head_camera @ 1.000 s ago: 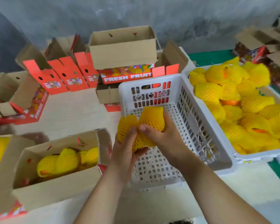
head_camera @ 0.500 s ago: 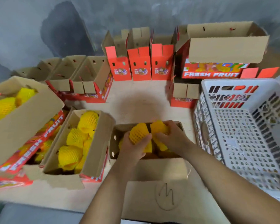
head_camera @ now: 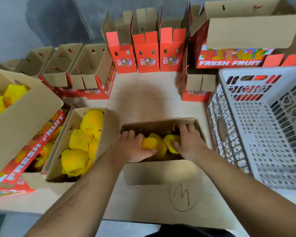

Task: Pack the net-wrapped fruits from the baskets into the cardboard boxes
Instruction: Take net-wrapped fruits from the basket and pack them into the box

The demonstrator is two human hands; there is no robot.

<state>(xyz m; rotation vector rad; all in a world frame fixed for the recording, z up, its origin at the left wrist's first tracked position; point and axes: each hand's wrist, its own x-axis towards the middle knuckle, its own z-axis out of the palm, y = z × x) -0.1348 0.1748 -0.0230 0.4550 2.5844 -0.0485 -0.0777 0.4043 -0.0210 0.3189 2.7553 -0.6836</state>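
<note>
— While both hands are down inside the open cardboard box at the near middle of the table, what has each one got?

— The left hand grips a net-wrapped fruit, thumb curled under its near side, fingers over the far side. The right hand lies over a second net-wrapped fruit, thumb against its near edge, fingers bent over it toward the far wall of the box. Both fruits are inside the box, touching each other, low between its walls.

— Are the hands wide or tight?

— Each is partly closed round its fruit, curved to its shape. I cannot tell how hard they press.

— What lies beside that box?

— Just to its left, a second open box filled with yellow netted fruits. Further left, a larger box printed FRESH FRUIT, tilted, with more netted fruits showing at its top. To the right stands a white plastic basket, its perforated floor bare where it shows.

— And behind?

— A row of folded red cartons stands upright at the far edge, a row of open brown boxes to the far left, and a stacked FRESH FRUIT box at the far right. On the table's near edge there is a pencilled mark inside a circle
</note>
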